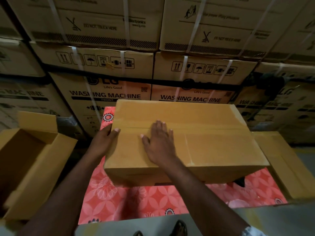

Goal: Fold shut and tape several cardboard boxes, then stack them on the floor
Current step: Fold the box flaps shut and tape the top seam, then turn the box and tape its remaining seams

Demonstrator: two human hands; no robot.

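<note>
I judge the box (213, 142) at centre folded shut and apparently taped. My right hand (158, 143) lies flat on its seam, fingers (160, 128) spread, and my left hand (104, 140) grips its 9 o'clock edge. An open box (34, 159) waits at 9 o'clock, a closed box (286, 167) sits at 3 o'clock, and stacking looks still to do. The table (136, 201) wears a red floral cover, and washing-machine cartons (110, 92) wall off 12 o'clock.

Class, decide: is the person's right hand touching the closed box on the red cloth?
Touching. The head view shows the right hand lying flat, fingers spread, on top of the closed box, across its seam.
</note>
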